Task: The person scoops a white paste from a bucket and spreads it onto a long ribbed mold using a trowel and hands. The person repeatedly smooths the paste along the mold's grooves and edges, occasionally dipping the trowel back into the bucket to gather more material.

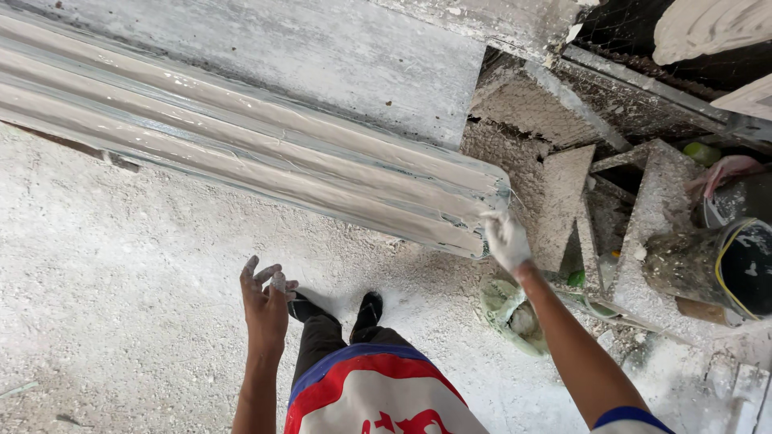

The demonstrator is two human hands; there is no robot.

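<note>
A long ribbed plaster moulding lies on a raised bench, running from the upper left to its cut end near the middle right. My right hand, coated in white plaster, presses on that end corner of the moulding. My left hand hangs free above the floor near my shoes, fingers apart, with a small lump of plaster stuck on the fingertips. It holds nothing I can make out.
The floor is dusted with plaster rubble. A green bowl with plaster sits below my right arm. Plaster-caked wooden frames and a dark bucket crowd the right side. A grey slab lies behind the moulding.
</note>
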